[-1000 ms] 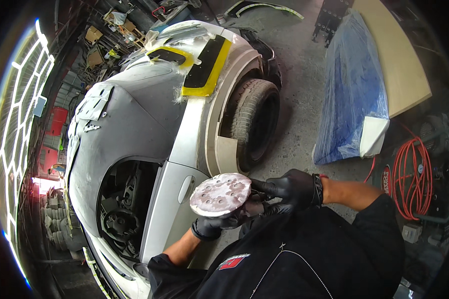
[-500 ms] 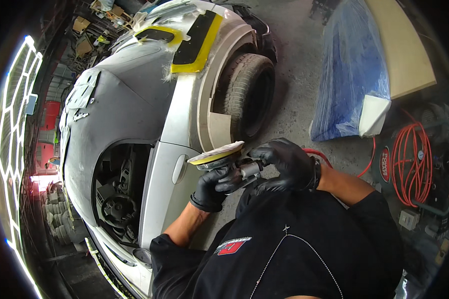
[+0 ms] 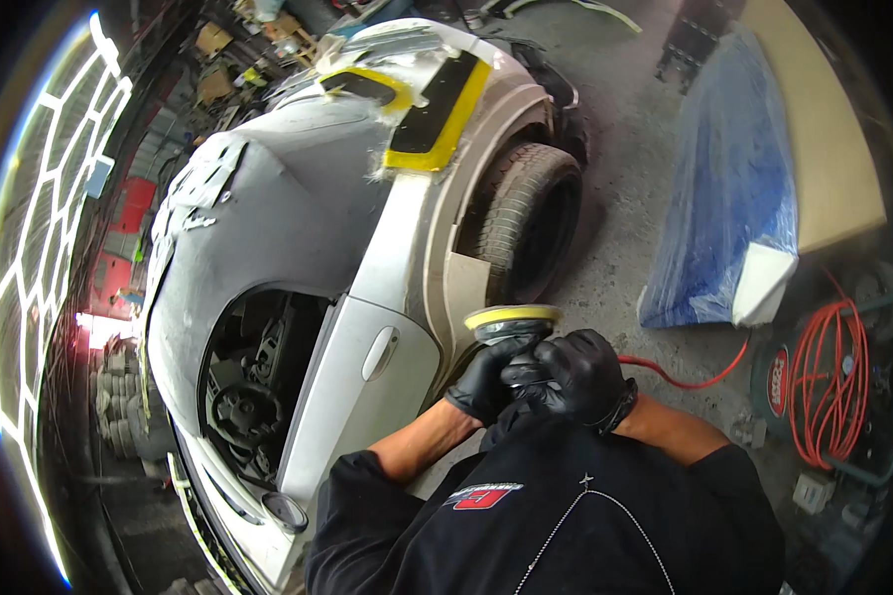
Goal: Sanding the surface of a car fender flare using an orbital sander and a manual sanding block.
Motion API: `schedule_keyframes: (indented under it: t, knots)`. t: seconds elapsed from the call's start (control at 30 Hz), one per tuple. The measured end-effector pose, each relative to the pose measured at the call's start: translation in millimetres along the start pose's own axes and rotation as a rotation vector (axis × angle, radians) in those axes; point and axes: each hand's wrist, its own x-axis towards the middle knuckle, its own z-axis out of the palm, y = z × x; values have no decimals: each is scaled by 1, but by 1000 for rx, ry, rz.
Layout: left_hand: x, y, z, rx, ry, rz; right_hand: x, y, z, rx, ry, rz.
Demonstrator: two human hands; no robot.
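Observation:
I hold a round pad sander (image 3: 511, 317) with a yellow rim and dark body in front of my chest, its pad up and away from me. My black-gloved left hand (image 3: 488, 382) is closed on it from the left, just under the pad. My black-gloved right hand (image 3: 577, 377) has its fingers curled round the body from the right, hiding much of it. A red air hose (image 3: 695, 380) runs from beside my right hand. Beyond is a white car (image 3: 377, 327) with a grey roof, an open side window (image 3: 258, 397) and black and yellow patches (image 3: 437, 109) above the rear wheel (image 3: 526, 223).
At right are a blue plastic-wrapped panel (image 3: 719, 178), a tan board (image 3: 838, 149) and a compressor (image 3: 774, 382) with coiled red hose (image 3: 829, 387). A hexagon light panel (image 3: 35, 288) stands at left, near stacked tyres (image 3: 119, 416). Cardboard boxes (image 3: 213, 69) lie in the clutter at the back.
The sander has turned from showing its speckled pad face to showing its side and has moved right. My hands have drawn closer together round its body. The view has shifted slightly.

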Motion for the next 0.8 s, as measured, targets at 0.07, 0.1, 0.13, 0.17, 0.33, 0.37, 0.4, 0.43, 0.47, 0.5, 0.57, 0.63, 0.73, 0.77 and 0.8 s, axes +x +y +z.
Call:
schedule_keyframes:
  t: [0.07,0.1,0.13,0.17,0.33,0.37,0.4,0.43,0.47,0.5,0.57,0.63,0.73,0.77,0.8]
  knots:
    - [0,-1,1,-38,-35,-18,0,2,-8,43,24,-52]
    - [9,-5,0,-4,17,8,10,7,-8,69,59,-79]
    - [13,-7,3,7,-32,37,14,12,-9,138,3,-98]
    - [18,-10,12,27,0,-19,10,12,-17,186,-58,-97]
    - [54,-26,26,-39,-14,68,-7,31,-24,635,-100,323]
    - [58,-27,27,97,-41,99,-4,43,-20,622,-107,336]
    - [59,-32,29,229,-75,115,-1,56,-16,659,-112,380]
    - [42,-11,49,410,-11,-14,0,68,-20,679,-109,443]
    - [48,-8,36,406,-90,-11,8,76,-15,773,-102,431]
    - [61,-9,24,394,-164,10,16,80,-13,866,-103,402]
    - [80,13,20,664,-226,149,22,86,-12,980,-68,506]
    - [109,18,23,630,-200,174,30,107,-12,1118,-24,588]
    - [132,49,35,873,-308,211,46,142,-14,1092,115,803]
    - [146,63,30,865,-327,208,51,155,-13,1074,122,813]
    - [161,78,22,777,-419,166,49,172,-13,1171,226,827]
